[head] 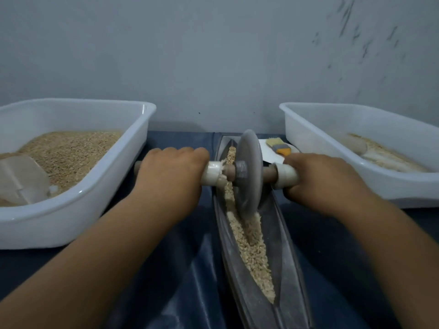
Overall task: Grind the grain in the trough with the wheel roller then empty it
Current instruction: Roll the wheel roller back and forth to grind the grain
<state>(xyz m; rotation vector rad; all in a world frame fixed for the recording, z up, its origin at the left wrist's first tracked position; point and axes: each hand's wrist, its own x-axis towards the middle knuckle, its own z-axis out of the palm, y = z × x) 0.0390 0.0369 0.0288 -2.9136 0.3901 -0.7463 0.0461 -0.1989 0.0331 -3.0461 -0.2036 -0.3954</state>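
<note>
L hand point(169, 168) wrapped over the axle handle on the trough's left side, fingers curled round it, knuckles up. R hand point(324, 179) same grip on the handle at the trough's right side. Both hold the wheel roller point(248, 172): grey disc upright, edge down in the trough point(288, 276), sitting toward its far half. White sleeves on the axle just inboard of each hand.

Trough: long, narrow, boat-shaped, dusty grey, runs from near edge of view away to the wall. Grain point(251, 243) lies along its groove, thickest nearer than the disc, thin line beyond it.

Left of trough: white tub point(99, 203) w/ heap of tan grain and a beige scoop point(22, 179) lying in it. Right of trough: second white tub point(332, 129), a little pale material + a pale scoop-like item inside, blurred. Just beyond trough, to its right: brush point(279, 145), yellow bristles, orange handle, on a white plate point(270, 155). All on dark blue cloth point(185, 269). Grey wall behind.
</note>
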